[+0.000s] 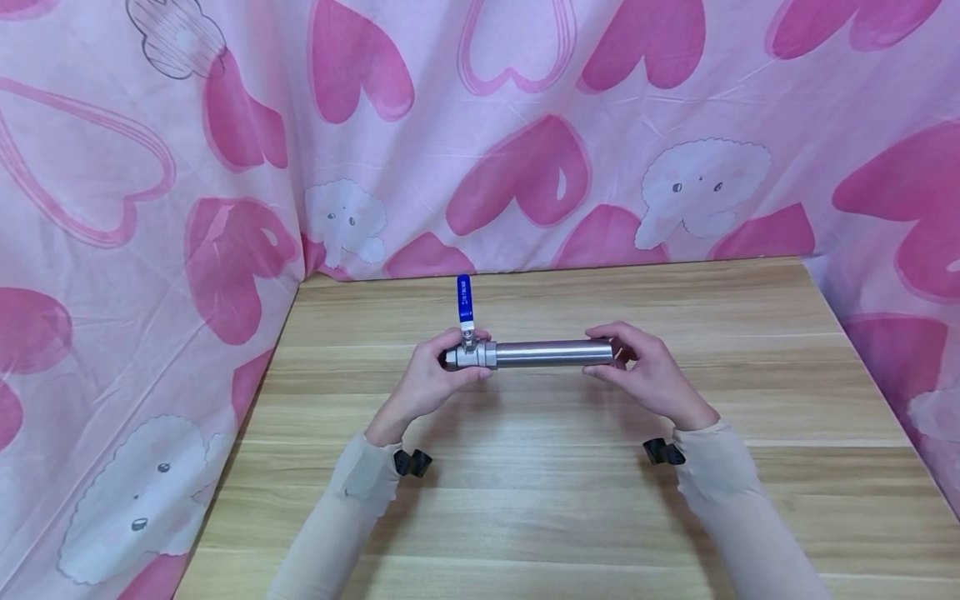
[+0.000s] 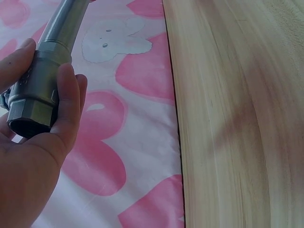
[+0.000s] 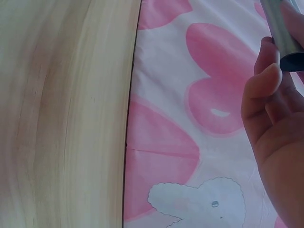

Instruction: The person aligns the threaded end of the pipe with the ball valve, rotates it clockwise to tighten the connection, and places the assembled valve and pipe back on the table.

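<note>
A steel ball valve (image 1: 472,357) with a blue lever handle (image 1: 465,300) is joined end to end with a straight steel pipe (image 1: 555,353), held level above the table. My left hand (image 1: 431,375) grips the valve body, thumb on the near side and fingers behind. In the left wrist view the valve's hexagonal end (image 2: 31,114) faces the palm. At the pipe's other end my right hand (image 1: 652,375) pinches the tube between thumb and fingers. The right wrist view shows the pipe's dark open end (image 3: 292,61) close to the palm.
Below the hands lies a wood-grain table (image 1: 525,500). Pink curtains (image 1: 510,167) printed with hearts hang along the back and both sides. A small black device (image 1: 412,462) is strapped to the left wrist, and a matching black device (image 1: 664,452) to the right.
</note>
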Demonstrator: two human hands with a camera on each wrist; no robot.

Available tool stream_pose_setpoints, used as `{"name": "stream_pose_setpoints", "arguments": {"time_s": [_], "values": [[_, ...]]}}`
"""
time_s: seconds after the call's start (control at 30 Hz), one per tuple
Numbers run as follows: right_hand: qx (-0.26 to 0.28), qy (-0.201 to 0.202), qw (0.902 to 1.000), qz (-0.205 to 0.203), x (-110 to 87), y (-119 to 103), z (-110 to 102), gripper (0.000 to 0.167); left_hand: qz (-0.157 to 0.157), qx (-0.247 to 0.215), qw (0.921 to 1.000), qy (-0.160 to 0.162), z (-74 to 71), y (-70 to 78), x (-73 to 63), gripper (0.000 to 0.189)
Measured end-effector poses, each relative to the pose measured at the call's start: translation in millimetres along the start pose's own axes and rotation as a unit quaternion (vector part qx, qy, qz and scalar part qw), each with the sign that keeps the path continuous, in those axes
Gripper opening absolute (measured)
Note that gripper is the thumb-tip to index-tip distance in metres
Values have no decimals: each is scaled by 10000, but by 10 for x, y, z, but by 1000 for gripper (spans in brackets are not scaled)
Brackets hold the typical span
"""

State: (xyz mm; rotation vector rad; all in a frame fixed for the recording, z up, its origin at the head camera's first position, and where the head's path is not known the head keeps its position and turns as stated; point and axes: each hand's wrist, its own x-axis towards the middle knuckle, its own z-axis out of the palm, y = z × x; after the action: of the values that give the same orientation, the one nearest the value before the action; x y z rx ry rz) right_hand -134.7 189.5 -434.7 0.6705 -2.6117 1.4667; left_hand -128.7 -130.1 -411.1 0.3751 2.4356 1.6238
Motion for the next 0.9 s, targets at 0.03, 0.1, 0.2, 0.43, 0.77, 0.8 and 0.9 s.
{"name": "stream_pose_setpoints", "arguments": {"time_s": [0.03,0.1,0.2,0.43,0.77,0.8,0.9], "values": [[9,-3,10000,5,0,-1,-1,47,-25,-1,10000,-9,-2,35,-10,44],[11,-14,10000,14,-3,6,-3,47,-57,-26,10000,-32,-8,106,-32,44],[32,-27,10000,27,-7,8,-5,45,-24,-82,10000,-33,-14,174,-55,43],[75,-119,9999,-2,-13,-9,-12,44,96,-93,9999,-23,-23,187,-54,43],[114,-246,9996,60,-22,-17,-27,39,221,-92,9997,-40,-23,189,-67,42],[118,-258,9996,79,-23,-21,-31,39,238,-86,9997,-41,-22,193,-71,42],[131,-288,9994,133,-29,-29,-40,38,327,2,9995,-15,-16,211,-85,40]]}}
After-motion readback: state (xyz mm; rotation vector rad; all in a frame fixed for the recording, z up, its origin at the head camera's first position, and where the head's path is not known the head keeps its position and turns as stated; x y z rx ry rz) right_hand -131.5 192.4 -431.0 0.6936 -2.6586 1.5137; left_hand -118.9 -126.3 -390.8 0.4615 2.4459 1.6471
